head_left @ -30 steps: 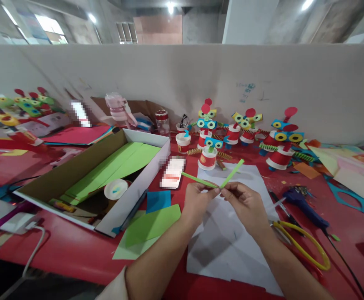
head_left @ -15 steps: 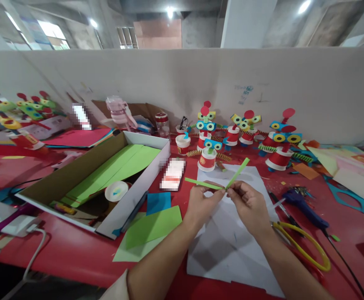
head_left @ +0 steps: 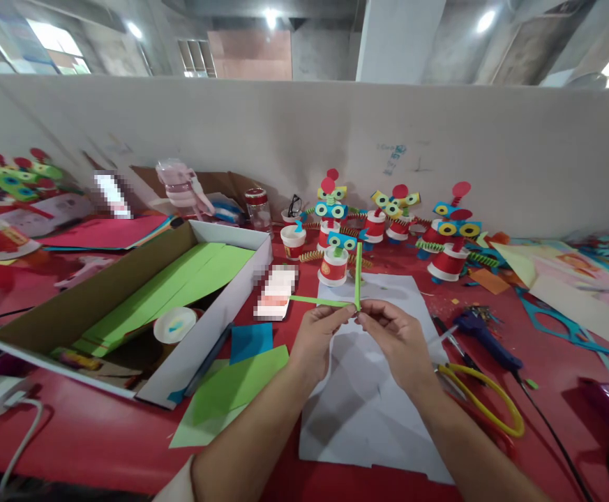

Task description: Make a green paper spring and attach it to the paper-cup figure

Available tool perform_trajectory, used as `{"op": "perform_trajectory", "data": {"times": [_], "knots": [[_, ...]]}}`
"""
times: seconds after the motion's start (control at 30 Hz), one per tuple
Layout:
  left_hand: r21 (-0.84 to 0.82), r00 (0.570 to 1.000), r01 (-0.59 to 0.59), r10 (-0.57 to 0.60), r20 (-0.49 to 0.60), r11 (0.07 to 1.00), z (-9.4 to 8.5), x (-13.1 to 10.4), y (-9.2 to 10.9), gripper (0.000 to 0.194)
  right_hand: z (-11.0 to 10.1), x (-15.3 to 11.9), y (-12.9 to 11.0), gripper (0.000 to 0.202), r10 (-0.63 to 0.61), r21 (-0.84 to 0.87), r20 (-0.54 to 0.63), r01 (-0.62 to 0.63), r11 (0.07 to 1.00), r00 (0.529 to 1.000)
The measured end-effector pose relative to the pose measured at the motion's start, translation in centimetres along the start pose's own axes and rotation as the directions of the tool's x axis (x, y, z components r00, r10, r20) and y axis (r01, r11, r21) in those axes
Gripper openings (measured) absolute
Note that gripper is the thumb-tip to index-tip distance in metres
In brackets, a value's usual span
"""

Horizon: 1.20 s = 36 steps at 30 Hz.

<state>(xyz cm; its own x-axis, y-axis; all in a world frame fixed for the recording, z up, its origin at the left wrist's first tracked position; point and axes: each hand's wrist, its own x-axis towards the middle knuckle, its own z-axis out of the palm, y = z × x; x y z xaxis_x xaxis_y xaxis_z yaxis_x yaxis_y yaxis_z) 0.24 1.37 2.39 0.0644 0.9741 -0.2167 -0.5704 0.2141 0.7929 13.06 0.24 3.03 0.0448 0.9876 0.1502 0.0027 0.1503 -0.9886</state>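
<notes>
On my feed, the left hand (head_left: 317,338) and right hand (head_left: 398,341) both pinch a light-green paper strip (head_left: 358,275) at its corner, above the far half of the white sheet (head_left: 356,425). One leg runs left toward the phone (head_left: 277,293); the other points far, overlapping my view of the nearest paper-cup figure (head_left: 333,270). Folded single or two joined, I can't tell. A slack pinch could let that corner skew; squeezing unevenly could crease it crooked. Pushing farther might snag the paper-cup figure. I'd also judge that a rightward elbow sweep could shove the yellow-handled scissors (head_left: 518,420) or the blue glue gun (head_left: 490,343).
</notes>
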Motion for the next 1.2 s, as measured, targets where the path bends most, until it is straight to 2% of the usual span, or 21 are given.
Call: {"op": "perform_trajectory", "data": {"times": [0.17,0.33,0.43,0.57,0.7,0.87,1.03,1.2], "knots": [[0.058,0.997,-0.039,0.036,0.062,0.998,0.2,-0.4,-0.1,0.017,0.1,-0.1,-0.4,0.018,0.007,-0.024,-0.067,-0.009,1.000,0.998],[0.080,0.990,-0.108,0.100,0.102,0.991,0.5,-0.7,0.4,0.014,0.0,-0.1,-0.3,0.018,-0.006,-0.057,-0.082,0.002,0.998,0.997],[0.077,0.981,-0.139,0.127,0.145,0.987,0.5,-0.7,0.7,0.015,-0.1,0.1,-0.1,0.016,0.022,0.021,-0.085,-0.020,1.000,0.996],[0.034,0.994,-0.044,0.040,0.103,0.998,0.2,-0.4,0.7,0.017,0.0,0.4,-0.3,0.017,0.114,0.161,-0.064,-0.103,0.982,0.991],[0.019,0.993,0.058,-0.060,0.102,0.998,-0.4,0.1,0.4,0.022,0.1,0.3,-0.6,0.015,0.132,0.177,-0.037,-0.124,0.976,0.991],[0.050,0.992,0.085,-0.089,0.094,0.995,-0.7,0.3,0.2,0.025,0.3,0.1,-0.6,0.012,0.137,0.172,-0.027,-0.131,0.976,0.990],[0.107,0.995,-0.002,-0.009,0.103,0.994,-0.6,0.2,0.2,0.025,0.2,0.0,0.0,0.013,0.078,0.146,-0.034,-0.072,0.987,0.996],[0.135,0.987,-0.140,0.128,0.094,0.981,-0.3,0.0,-0.2,0.017,0.1,-0.3,0.1,0.015,-0.025,0.027,-0.019,0.026,0.999,1.000]]}}
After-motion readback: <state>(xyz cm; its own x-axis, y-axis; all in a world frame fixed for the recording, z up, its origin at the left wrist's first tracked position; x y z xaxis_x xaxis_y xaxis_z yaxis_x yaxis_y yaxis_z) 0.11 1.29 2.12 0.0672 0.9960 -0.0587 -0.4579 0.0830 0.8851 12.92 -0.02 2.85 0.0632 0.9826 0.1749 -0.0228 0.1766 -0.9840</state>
